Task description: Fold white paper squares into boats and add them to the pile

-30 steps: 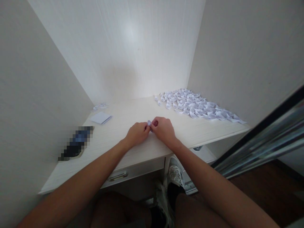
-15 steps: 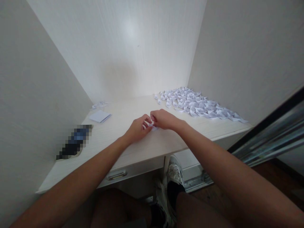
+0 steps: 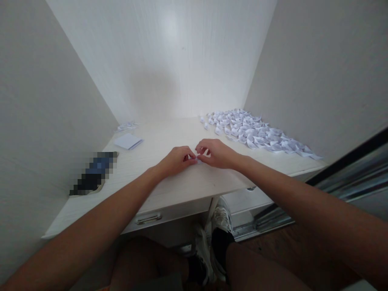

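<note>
My left hand (image 3: 178, 160) and my right hand (image 3: 215, 153) meet over the middle of the white desk top (image 3: 163, 186). Between their fingertips is a small piece of white paper (image 3: 199, 160), mostly covered by the fingers. The left thumb and fingers pinch its left side. On its other side, the right thumb presses the paper while the right fingers curve above. To the right, a broad heap of small folded paper pieces (image 3: 251, 129) lies along the side wall.
Flat white paper squares (image 3: 127, 141) are stacked at the left, with thin paper scraps (image 3: 127, 126) behind them. A dark, pixelated object (image 3: 95, 173) lies by the left wall. Below the desk edge are a drawer handle (image 3: 148, 219) and my shoes (image 3: 222, 218).
The paper between my fingers has gone from upright to lower and flatter. My right hand has shifted slightly right and turned, its forearm swinging outward. The view has tilted a little.
</note>
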`<state>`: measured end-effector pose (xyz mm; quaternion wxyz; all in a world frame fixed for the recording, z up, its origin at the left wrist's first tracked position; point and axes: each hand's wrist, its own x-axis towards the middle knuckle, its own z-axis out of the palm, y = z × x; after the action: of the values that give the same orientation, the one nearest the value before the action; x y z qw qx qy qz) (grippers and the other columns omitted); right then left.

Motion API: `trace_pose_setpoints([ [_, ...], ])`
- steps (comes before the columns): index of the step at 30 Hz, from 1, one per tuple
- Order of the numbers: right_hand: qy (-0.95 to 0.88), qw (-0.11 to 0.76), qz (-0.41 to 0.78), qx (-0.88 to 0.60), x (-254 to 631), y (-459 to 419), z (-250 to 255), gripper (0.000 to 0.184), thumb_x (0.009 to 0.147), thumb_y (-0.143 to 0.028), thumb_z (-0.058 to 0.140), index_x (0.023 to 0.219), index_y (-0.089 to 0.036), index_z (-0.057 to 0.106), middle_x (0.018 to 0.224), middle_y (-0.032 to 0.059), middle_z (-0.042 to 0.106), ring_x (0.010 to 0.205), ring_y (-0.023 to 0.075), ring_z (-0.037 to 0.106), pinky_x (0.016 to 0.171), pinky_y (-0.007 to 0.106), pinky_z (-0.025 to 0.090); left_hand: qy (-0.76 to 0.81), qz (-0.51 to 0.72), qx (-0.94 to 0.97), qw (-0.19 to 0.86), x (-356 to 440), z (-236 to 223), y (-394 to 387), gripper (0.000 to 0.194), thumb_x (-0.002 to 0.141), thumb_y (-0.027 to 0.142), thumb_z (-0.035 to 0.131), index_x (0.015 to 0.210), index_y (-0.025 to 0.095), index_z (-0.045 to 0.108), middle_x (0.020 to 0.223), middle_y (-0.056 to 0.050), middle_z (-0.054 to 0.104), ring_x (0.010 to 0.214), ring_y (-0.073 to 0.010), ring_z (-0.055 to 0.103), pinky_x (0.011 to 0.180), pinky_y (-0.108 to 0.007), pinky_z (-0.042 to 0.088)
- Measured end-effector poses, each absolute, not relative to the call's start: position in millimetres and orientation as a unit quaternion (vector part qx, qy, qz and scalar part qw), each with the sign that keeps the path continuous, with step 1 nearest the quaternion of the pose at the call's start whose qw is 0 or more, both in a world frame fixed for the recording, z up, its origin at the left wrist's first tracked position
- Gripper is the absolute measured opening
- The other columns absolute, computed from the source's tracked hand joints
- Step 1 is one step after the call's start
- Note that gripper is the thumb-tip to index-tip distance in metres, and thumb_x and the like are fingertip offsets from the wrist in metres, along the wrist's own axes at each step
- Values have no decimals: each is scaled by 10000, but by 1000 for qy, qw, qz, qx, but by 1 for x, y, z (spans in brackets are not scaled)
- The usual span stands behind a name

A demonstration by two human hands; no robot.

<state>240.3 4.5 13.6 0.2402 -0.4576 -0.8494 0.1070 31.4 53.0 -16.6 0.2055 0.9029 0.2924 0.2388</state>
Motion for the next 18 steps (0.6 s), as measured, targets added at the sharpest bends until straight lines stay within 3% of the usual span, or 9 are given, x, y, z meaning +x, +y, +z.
trace_pose_setpoints([
  [4,-870,241,85,-423,245,-8,-1,146,870,-162,658,971,-180,761,1206,115,691,1014,204,670,942,363,501,299,252,890,233,30,-20,56,208,875,363,653,884,194,773,808,-42,725,685,-162,614,658,-282,438],
  [11,-852,293,55,-430,236,-4,-24,227,956,-127,532,1011,-143,752,1166,136,693,1071,209,630,971,389,503,331,278,839,332,26,-25,61,295,769,439,754,916,185,779,769,-45,752,667,-179,646,635,-285,481],
  [18,-824,343,66,-446,234,4,-29,221,950,-82,502,912,-143,711,1223,147,650,1136,215,597,1018,409,483,351,331,818,313,30,-24,53,221,770,386,765,885,197,772,795,-51,777,710,-197,708,698,-308,538],
])
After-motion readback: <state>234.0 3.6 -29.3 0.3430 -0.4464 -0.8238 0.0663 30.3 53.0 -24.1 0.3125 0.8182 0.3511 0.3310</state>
